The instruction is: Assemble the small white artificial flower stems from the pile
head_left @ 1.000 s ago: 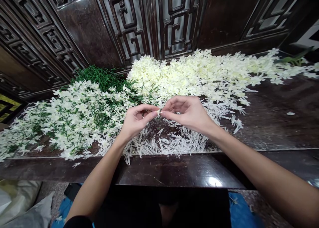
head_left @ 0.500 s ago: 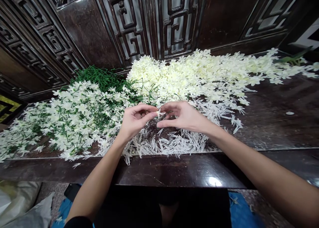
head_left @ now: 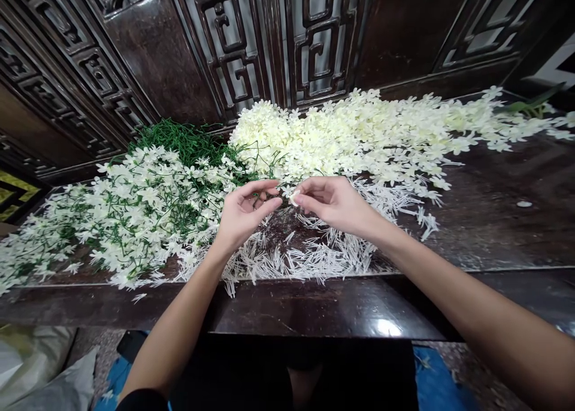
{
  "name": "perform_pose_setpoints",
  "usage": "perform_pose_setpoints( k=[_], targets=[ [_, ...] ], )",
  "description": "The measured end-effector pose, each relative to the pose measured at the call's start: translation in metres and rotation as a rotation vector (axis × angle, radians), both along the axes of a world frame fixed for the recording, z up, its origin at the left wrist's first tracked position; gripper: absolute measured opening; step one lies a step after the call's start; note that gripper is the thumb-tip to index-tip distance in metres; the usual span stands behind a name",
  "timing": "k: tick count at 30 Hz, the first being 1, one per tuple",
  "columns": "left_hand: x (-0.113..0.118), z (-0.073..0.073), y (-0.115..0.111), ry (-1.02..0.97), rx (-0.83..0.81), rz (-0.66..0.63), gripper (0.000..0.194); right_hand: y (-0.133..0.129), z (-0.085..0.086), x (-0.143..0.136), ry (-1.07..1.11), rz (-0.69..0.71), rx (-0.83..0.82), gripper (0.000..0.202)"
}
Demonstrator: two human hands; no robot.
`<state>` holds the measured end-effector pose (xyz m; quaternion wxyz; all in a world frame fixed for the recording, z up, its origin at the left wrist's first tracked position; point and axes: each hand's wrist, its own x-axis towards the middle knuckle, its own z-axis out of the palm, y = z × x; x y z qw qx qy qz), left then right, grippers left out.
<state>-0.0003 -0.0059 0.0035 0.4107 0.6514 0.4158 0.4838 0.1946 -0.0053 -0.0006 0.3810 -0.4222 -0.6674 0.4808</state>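
Between the thumb and index finger of my right hand (head_left: 332, 201) is a small white artificial flower (head_left: 294, 196), its petals partly covered by the fingertips. My left hand (head_left: 249, 210) faces it from the left, thumb and index finger apart; a thin dark-green strand shows at its curled fingers. Behind both hands lies a heap of pale yellow-white blossoms (head_left: 323, 141). White flowers on green stems (head_left: 148, 201) are piled left of my left hand. Below the hands, thin white stamen-like pieces (head_left: 300, 261) lie scattered on the dark wooden bench (head_left: 503, 231).
A tangle of bare green stems (head_left: 175, 140) sits at the back left, against the carved wooden backrest (head_left: 314, 45). More white stamen-like pieces lie to the right of my right hand. Pale bags (head_left: 40, 363) and blue plastic (head_left: 438, 378) are on the floor below the bench edge.
The flower has passed from my left fingertips into the pinch of my right hand. My left thumb and index finger have parted, and my right fingers have closed.
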Motion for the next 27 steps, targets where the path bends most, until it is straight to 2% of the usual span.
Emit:
perform_pose_setpoints(
  k=[4,7,11,14,17,22,27],
  targets=[
    [-0.0045,-0.0015,0.0044,-0.164,-0.015,0.046,0.032,0.0035,-0.0016,0.0019,0.020,-0.006,-0.004,0.022],
    [-0.0063,-0.0009,0.0063,-0.237,-0.039,0.033,0.032,0.0035,-0.0016,0.0006,0.111,0.062,-0.111,0.021],
    [-0.0062,0.0001,0.0052,-0.127,-0.028,0.018,0.036,0.0016,0.0007,-0.0019,0.275,0.167,-0.264,0.020],
    [-0.0044,-0.0017,0.0038,0.009,-0.016,-0.074,0.038,0.0015,0.0018,-0.0022,0.398,0.157,-0.284,0.018],
    [-0.0017,-0.0042,0.0030,0.058,0.017,-0.150,0.031,0.0016,0.0025,-0.0021,0.448,0.139,-0.295,0.018],
    [0.0006,-0.0030,0.0013,0.070,0.049,-0.080,0.016,0.0013,0.0042,-0.0011,0.403,0.129,-0.257,0.021],
    [-0.0007,-0.0006,0.0005,0.217,0.129,-0.023,0.007,0.0042,0.0030,0.0028,0.323,0.098,-0.235,0.022]
  ],
)
